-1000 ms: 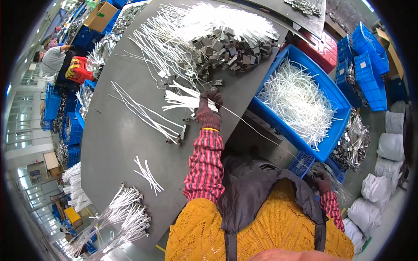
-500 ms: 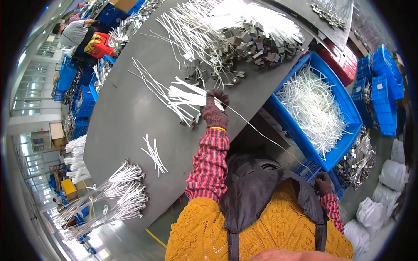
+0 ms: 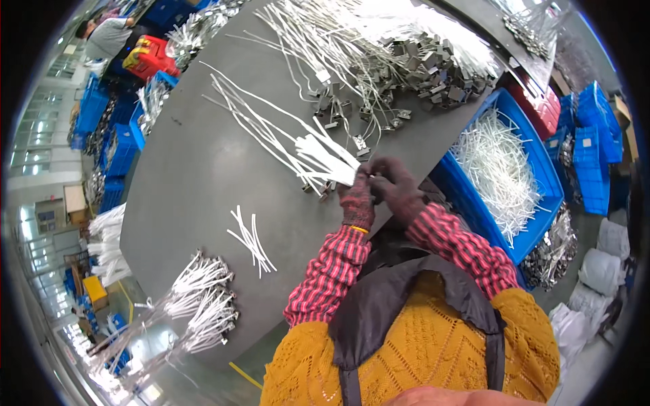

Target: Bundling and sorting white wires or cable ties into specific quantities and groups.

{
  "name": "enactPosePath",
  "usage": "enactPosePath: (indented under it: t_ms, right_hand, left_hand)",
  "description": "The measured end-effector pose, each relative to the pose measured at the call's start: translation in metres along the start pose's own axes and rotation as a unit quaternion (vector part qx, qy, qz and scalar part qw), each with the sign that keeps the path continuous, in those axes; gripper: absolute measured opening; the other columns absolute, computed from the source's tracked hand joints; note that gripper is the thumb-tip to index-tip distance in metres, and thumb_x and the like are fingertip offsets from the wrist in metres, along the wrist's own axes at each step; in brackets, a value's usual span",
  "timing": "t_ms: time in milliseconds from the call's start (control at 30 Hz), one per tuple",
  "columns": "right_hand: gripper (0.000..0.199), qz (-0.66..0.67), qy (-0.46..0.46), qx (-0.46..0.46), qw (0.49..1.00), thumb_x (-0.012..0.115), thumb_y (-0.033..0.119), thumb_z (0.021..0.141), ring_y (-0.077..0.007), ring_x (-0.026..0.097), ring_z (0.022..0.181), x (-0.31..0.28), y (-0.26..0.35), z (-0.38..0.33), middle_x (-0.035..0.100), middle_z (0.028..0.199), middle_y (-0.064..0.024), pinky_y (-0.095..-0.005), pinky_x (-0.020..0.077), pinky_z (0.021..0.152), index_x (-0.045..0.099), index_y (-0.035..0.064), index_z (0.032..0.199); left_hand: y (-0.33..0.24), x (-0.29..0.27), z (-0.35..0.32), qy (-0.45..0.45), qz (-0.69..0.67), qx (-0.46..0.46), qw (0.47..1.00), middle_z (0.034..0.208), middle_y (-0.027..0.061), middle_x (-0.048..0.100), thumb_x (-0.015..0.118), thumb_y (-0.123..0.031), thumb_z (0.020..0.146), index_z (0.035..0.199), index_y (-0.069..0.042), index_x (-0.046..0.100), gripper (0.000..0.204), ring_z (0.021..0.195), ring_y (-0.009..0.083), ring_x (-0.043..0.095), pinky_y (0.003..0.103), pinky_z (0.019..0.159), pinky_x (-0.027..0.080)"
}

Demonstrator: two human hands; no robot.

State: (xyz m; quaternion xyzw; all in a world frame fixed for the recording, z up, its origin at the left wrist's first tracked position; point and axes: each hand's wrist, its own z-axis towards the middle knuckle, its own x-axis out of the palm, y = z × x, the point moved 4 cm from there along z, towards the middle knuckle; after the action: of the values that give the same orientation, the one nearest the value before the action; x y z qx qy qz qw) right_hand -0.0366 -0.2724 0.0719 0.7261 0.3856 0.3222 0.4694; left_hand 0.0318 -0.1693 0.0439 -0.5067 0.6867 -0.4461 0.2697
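Both hands wear dark knit gloves and meet at the near edge of a grey table (image 3: 183,176). My left hand (image 3: 357,196) grips the ends of a bundle of white cable ties (image 3: 271,128) that fans out across the table to the far left. My right hand (image 3: 396,188) pinches the same bundle's ends, touching the left hand. A few small grey metal clips (image 3: 323,189) lie just left of my hands.
A big heap of white ties with grey metal clips (image 3: 399,47) covers the table's far side. A blue crate of white ties (image 3: 501,169) stands to the right. Loose ties (image 3: 252,240) and finished bundles (image 3: 203,304) lie near left. Another person (image 3: 105,34) works far left.
My right hand came up from beside my body to join the left at the bundle's ends. The left hand with the ties drew back toward the table's near edge.
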Motion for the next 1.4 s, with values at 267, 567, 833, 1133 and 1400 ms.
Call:
enactPosePath:
  t_ms: [267,567,833,1133,1400]
  right_hand:
    - [0.053,-0.387,-0.071,-0.089,0.915,0.071,0.025,0.087,-0.0325,0.061,0.110,-0.008,-0.023,0.035,0.060,0.123,-0.0201,-0.0393,0.0501,0.092,0.052,0.0081,0.134]
    - [0.044,-0.226,-0.085,-0.072,0.968,0.068,0.012,0.089,-0.0148,0.060,0.083,-0.021,-0.047,0.048,0.065,0.102,-0.0099,-0.0295,0.0513,0.077,0.055,0.0090,0.131]
    - [0.026,0.120,0.090,0.127,0.980,0.067,0.006,0.085,-0.0085,0.057,0.070,-0.038,0.000,-0.057,0.066,0.081,-0.0028,-0.0240,0.0490,0.062,0.069,0.0065,0.111]
    - [0.025,-0.122,0.051,0.019,0.991,0.068,0.023,0.084,-0.0129,0.061,0.087,-0.160,-0.045,-0.167,0.067,0.093,-0.0054,-0.0300,0.0501,0.079,0.068,0.0038,0.100]
    - [0.045,-0.354,-0.222,0.338,0.844,0.075,0.021,0.072,-0.0259,0.065,0.097,-0.373,-0.136,-0.373,0.069,0.105,-0.0139,-0.0395,0.0515,0.089,0.064,0.0033,0.112]
  left_hand:
    - [-0.048,-0.105,0.014,-0.128,-0.115,-0.015,0.985,0.076,0.0102,0.065,0.061,-0.017,0.093,0.091,0.000,0.060,0.017,0.056,0.0152,0.062,0.027,0.044,0.047]
    - [-0.037,-0.085,0.011,-0.050,-0.132,0.010,0.990,0.089,0.0136,0.067,0.066,-0.022,0.094,0.114,0.001,0.060,0.031,0.068,0.0240,0.067,0.033,0.057,0.056]
    - [-0.007,0.044,0.002,0.127,-0.051,-0.188,0.973,0.090,0.0149,0.071,0.058,-0.025,0.095,0.101,0.003,0.066,0.030,0.078,0.0268,0.072,0.036,0.063,0.060]
    - [0.018,0.104,0.016,-0.087,-0.272,-0.174,0.942,0.066,-0.0030,0.052,0.056,-0.019,0.092,0.086,-0.009,0.060,0.013,0.048,0.0079,0.042,0.025,0.040,0.028]
    - [0.029,0.116,0.018,-0.001,-0.318,-0.051,0.947,0.091,0.0109,0.068,0.059,-0.028,0.096,0.099,-0.004,0.062,0.024,0.079,0.0281,0.068,0.038,0.069,0.058]
